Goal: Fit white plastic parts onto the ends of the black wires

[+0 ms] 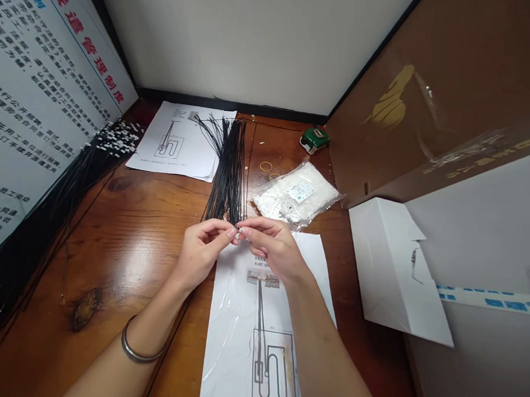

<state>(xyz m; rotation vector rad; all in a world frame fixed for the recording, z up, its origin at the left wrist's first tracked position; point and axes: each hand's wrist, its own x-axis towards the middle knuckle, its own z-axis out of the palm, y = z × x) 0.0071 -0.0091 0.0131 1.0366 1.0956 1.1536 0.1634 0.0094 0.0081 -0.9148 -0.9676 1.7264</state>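
Note:
My left hand point(203, 245) and my right hand point(271, 244) meet fingertip to fingertip above the wooden table point(147, 215). Both are pinched closed around a tiny white piece and the end of a thin black wire point(237, 227). Just beyond the fingers lies a loose bundle of black wires point(228, 166). Under my right hand lies a drawing sheet in a clear sleeve point(257, 330). My left wrist wears a metal bangle point(137, 346).
A clear bag of small white parts point(296, 197) lies to the right of the wires. A thick bundle of black wires with white ends point(68, 192) lies at the left. A second drawing sheet point(179, 139), a green tape measure point(314, 139) and a white box point(395, 272) stand around.

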